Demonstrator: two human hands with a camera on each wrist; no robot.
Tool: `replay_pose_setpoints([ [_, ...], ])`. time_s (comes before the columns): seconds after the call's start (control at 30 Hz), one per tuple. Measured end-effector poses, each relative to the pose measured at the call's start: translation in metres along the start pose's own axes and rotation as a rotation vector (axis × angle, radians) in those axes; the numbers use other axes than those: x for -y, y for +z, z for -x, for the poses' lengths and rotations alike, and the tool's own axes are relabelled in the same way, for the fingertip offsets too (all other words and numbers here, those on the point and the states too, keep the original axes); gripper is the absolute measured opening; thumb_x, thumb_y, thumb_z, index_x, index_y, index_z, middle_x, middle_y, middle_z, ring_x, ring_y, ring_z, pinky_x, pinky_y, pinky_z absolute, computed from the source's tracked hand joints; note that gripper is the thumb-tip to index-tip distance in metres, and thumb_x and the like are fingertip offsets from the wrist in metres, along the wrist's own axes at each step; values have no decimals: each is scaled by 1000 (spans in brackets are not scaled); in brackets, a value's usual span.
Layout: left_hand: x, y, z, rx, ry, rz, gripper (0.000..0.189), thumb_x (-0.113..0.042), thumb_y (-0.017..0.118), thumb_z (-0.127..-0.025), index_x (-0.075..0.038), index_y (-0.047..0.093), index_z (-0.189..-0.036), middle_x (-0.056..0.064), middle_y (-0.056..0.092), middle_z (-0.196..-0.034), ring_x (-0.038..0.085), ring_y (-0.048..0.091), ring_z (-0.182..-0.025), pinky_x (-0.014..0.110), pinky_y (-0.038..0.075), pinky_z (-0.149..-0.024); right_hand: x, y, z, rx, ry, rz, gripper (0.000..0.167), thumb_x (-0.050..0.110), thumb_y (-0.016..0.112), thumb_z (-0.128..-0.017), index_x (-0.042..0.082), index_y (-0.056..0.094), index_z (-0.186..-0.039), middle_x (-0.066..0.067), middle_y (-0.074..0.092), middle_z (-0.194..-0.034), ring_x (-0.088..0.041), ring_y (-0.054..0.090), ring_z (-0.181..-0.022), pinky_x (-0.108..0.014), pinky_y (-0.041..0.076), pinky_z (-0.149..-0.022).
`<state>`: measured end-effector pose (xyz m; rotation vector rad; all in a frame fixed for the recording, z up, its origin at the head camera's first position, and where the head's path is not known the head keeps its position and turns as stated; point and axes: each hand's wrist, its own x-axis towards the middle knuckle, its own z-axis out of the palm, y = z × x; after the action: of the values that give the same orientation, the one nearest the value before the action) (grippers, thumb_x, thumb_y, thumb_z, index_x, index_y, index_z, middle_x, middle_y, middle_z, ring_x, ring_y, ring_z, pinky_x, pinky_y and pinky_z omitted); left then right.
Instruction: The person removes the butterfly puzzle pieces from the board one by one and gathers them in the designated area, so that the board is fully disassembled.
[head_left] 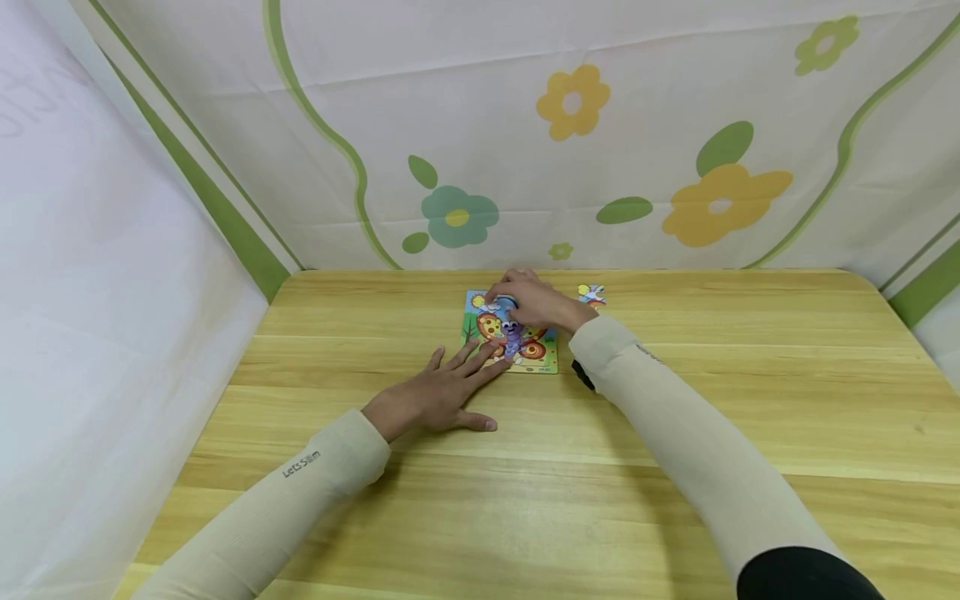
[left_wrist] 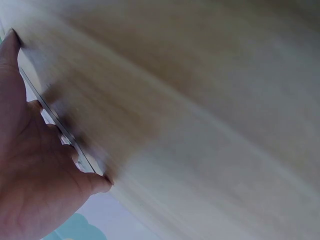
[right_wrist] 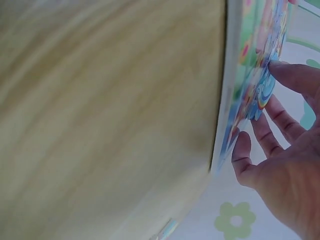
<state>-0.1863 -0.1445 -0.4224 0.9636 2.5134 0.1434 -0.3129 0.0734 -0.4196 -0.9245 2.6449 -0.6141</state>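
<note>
A butterfly jigsaw puzzle board [head_left: 550,360] lies near the back of the wooden table. My left hand [head_left: 444,395] is spread out, its fingertips resting on the board's lower left part and its thumb on the table. In the left wrist view the fingers reach over the board's thin edge [left_wrist: 60,125]. Over the top of the board, my right hand [head_left: 528,302] pinches a blue puzzle piece [right_wrist: 265,90] with a rainbow on it between thumb and fingers. That piece overlaps the picture and looks slightly raised from it in the right wrist view.
A loose puzzle piece [head_left: 592,293] lies on the table right of the board, partly behind the right wrist. The wooden table [head_left: 525,500] ends at a white cloth wall [head_left: 510,100] with printed flowers. Another cloth wall [head_left: 97,333] stands at the left.
</note>
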Motion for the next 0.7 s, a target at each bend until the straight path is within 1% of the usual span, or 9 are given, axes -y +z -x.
replay_pose_setpoints([
  [0.1,-1,0,0,0,0,-2,93,-66,53,-101,-31,1,-170,0,-13,-178,31,-9,-165,73,9,-125,1,-1,1,0,-15,21,41,1,58,-101,16,68,-138,-18,54,-148,-40,41,-143,-60,34,-120],
  [0.17,-1,0,1,0,0,-4,93,-66,53,-101,-31,1,-170,0,-13,-178,32,-9,-165,73,9,-125,1,-2,1,4,-32,37,41,1,59,-100,14,67,-138,-18,55,-148,-40,42,-144,-59,31,-122],
  [0.27,0,0,0,0,0,-6,94,-66,52,-101,-31,0,-170,0,-13,-178,31,-9,-165,73,9,-125,1,-3,1,13,-41,41,42,1,60,-100,13,67,-139,-18,55,-149,-39,43,-144,-58,29,-124],
  [0.43,0,1,0,5,-3,-4,94,-67,52,-101,-32,-1,-170,-1,-14,-178,30,-10,-165,72,9,-126,-2,-5,0,39,-32,28,44,1,61,-100,13,66,-141,-17,53,-150,-40,41,-145,-58,31,-123],
  [0.57,0,1,0,7,-10,-5,94,-69,52,-100,-33,-2,-170,-2,-15,-177,30,-10,-165,72,8,-126,-5,-5,-2,47,-50,34,44,1,62,-100,12,66,-142,-18,54,-150,-40,41,-144,-57,31,-123],
  [0.7,0,2,0,-7,-4,-15,95,-68,53,-100,-32,0,-170,-1,-13,-178,31,-9,-165,73,9,-125,-7,-5,-2,49,-69,39,44,1,62,-99,11,66,-142,-18,55,-149,-38,44,-144,-56,28,-124],
])
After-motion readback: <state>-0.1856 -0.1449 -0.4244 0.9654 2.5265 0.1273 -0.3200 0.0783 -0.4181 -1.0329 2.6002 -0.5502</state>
